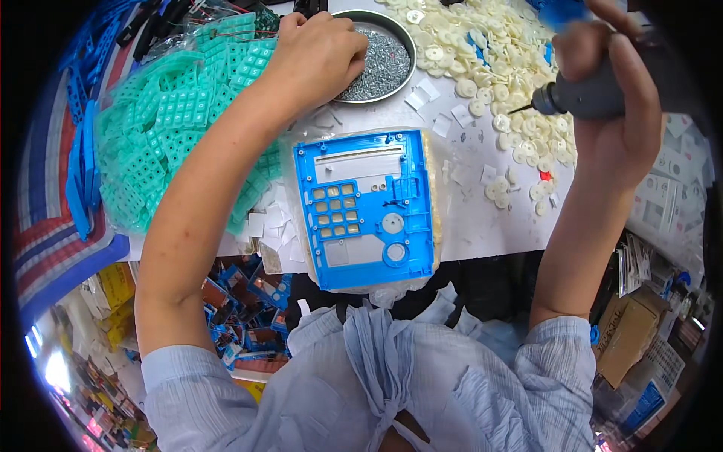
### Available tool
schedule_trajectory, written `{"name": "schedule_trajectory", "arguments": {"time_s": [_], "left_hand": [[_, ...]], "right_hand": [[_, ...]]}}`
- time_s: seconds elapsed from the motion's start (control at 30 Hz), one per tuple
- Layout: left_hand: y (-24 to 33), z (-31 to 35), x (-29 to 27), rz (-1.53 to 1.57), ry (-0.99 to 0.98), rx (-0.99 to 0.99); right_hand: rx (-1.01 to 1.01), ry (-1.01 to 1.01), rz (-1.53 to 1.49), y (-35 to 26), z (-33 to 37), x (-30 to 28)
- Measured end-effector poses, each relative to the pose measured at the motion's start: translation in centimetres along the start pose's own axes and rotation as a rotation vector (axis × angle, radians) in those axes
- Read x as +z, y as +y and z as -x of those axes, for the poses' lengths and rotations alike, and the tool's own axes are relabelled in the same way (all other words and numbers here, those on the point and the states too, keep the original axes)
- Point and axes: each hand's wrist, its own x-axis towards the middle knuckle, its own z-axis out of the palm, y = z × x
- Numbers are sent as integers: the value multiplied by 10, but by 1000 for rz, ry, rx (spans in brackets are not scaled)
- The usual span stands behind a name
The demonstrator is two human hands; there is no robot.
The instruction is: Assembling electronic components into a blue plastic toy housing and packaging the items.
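My left hand (322,59) reaches over the rim of a round metal tin (411,47), its fingers curled down to the small silver screws (384,69) inside. The fingertips are hidden, so what they pinch does not show. My right hand (629,98) is wrapped round a dark grey electric screwdriver (595,96), held raised with its thin bit pointing left. Between my arms lies a blue plastic housing (376,222), inner side up, with a grid of key openings, round speaker-like parts and screw posts. It rests on a plastic-wrapped pad (438,203) at the table's near edge.
Green rubber keypads (162,124) are heaped on the left. A pile of cream round plastic pieces (482,53) spreads at the back right. White paper bits (422,92) lie about the white table (482,226). Below left are several blue assembled units (245,309).
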Motion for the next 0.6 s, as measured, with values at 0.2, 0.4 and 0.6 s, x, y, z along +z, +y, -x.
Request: {"name": "schedule_trajectory", "arguments": {"time_s": [0.2, 0.4, 0.6], "left_hand": [[2, -5, 3, 4, 72, 117], [3, -8, -3, 22, 76, 74], [-10, -11, -2, -48, -31, 56]], "right_hand": [[-17, -139, 232, -24, 23, -7], [-5, -139, 208, -19, 33, 14], [23, -149, 122, -22, 40, 34]]}}
